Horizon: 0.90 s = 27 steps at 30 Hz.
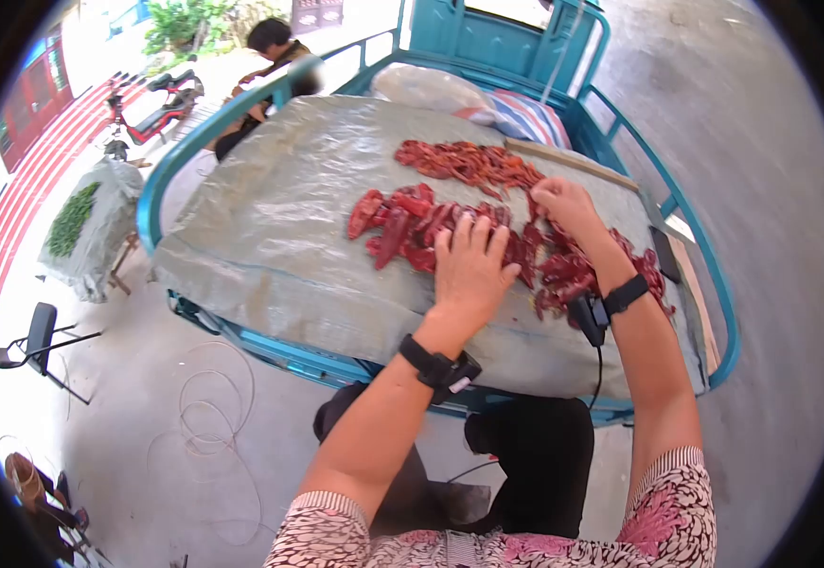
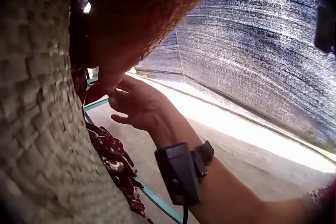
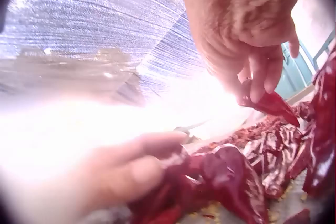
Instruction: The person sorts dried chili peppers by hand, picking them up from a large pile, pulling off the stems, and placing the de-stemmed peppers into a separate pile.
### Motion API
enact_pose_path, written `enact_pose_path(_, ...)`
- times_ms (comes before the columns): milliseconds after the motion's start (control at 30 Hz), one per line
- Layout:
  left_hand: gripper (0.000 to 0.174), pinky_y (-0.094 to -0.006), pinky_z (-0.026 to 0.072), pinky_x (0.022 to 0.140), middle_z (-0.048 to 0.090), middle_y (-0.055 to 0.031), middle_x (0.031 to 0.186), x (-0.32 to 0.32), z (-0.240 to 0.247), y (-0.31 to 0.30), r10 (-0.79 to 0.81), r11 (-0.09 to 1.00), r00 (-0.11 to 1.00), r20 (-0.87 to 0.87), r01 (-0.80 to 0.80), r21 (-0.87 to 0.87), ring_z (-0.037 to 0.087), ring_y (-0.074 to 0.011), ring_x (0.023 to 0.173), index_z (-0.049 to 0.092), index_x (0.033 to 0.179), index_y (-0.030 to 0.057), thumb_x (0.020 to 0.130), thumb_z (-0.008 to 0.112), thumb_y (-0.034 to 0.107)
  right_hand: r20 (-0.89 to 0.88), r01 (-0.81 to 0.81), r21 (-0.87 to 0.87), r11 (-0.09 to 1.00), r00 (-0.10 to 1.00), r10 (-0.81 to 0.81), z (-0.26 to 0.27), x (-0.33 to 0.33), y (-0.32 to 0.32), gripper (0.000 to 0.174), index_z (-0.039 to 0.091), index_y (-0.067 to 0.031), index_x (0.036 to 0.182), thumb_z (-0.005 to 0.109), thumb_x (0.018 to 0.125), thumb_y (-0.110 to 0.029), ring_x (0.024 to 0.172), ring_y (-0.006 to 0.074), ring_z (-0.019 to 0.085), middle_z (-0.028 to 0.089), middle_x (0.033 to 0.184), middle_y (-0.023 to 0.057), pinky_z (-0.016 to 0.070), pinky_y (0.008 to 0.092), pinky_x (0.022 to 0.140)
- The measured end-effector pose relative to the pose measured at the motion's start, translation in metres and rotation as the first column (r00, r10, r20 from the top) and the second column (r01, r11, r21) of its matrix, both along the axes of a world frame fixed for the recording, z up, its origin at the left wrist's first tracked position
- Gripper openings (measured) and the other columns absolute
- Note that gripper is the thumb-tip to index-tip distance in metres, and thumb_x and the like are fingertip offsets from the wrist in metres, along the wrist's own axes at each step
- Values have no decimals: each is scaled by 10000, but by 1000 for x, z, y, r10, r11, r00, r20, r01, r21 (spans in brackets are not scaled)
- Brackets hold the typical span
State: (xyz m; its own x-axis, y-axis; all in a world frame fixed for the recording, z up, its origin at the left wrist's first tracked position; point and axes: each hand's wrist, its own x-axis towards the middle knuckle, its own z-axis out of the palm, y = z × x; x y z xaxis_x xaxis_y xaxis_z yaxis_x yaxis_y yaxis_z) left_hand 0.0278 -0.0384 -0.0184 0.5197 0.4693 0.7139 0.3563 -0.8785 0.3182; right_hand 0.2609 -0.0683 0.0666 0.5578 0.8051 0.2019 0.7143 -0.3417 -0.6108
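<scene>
Dried red peppers (image 1: 421, 222) lie in a loose heap on a woven plastic sheet (image 1: 270, 218). My left hand (image 1: 473, 270) rests on the near side of this heap, fingers spread and reaching over the peppers. In the right wrist view the left hand (image 3: 121, 176) is blurred, its thumb and fingers against dark, shiny peppers (image 3: 226, 176). My right hand (image 1: 568, 204) is bent at the far edge of the peppers, right of the left hand. Its fingertips pinch one red pepper (image 3: 275, 108), which points down and away from the hand. Both wrists wear black camera straps.
A band of smaller red pepper pieces (image 1: 469, 163) lies farther back, beside a wooden strip (image 1: 573, 163). Blue rails (image 1: 705, 284) surround the cart bed. A filled sack (image 1: 440, 90) and striped bag (image 1: 535, 118) sit at the back. Another person (image 1: 279, 57) is beyond the left rail.
</scene>
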Motion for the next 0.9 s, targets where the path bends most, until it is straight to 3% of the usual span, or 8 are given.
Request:
enact_pose_path(67,573,-567,289,1115,532,-131,1429,1,-3,1,-2,1000,1000,4,2,16,415,-341,1384,576,1373,115,892,701,400,-320,23,18,1000,947,-16,13,-1,-3,257,726,-158,1030,636,901,-361,831,219,722,747,848,61,519,375,763)
enact_pose_path(167,572,-566,284,1118,523,-125,1427,0,-3,1,-2,1000,1000,-1,2,22,409,-337,1385,568,1382,116,903,697,401,49,32,-32,999,998,-31,13,-1,-14,281,715,-171,1085,652,891,-365,851,267,719,760,922,83,523,393,771)
enact_pose_path(300,569,-565,287,1115,513,-115,1421,-2,-3,2,-10,1000,1000,-7,10,19,401,-338,1386,561,1387,120,912,693,402,671,260,-378,889,739,69,-3,-15,-25,383,670,-220,1226,700,862,-338,1150,315,646,732,1168,88,438,498,960)
enact_pose_path(333,567,-565,287,1115,514,-114,1420,-2,-3,2,-11,1000,1000,-6,11,21,401,-338,1386,562,1386,121,911,694,401,706,304,-339,890,708,27,-9,-17,-25,369,676,-214,1213,696,859,-320,1245,300,596,712,1216,79,382,531,1018)
enact_pose_path(533,568,-555,290,1106,521,-109,1408,-3,-1,2,-20,1000,1000,-3,20,15,403,-334,1380,566,1382,131,896,708,389,662,317,-498,807,740,118,-17,-16,-19,307,679,-183,1152,671,860,-278,1087,306,684,742,1102,98,395,548,1002)
enact_pose_path(633,565,-548,294,1097,524,-108,1403,-2,-1,2,-24,1000,1000,6,24,16,408,-329,1372,570,1373,132,887,717,379,744,248,-430,868,642,186,-25,-4,-17,206,689,-183,1092,618,907,-237,992,309,717,758,1012,100,390,578,1000)
enact_pose_path(733,560,-545,296,1091,524,-111,1402,-3,-2,2,-26,999,1000,17,25,21,411,-325,1366,572,1365,130,882,725,368,735,114,-111,987,678,5,-24,2,-20,190,703,-189,1084,563,964,-236,969,334,717,755,960,119,448,562,948)
enact_pose_path(900,562,-544,292,1093,522,-115,1403,-3,-2,1,-27,999,999,19,27,22,410,-325,1367,566,1367,128,880,730,357,367,70,148,986,922,-120,-13,4,-23,279,705,-179,1165,551,1004,-347,989,399,694,731,987,203,523,483,846)
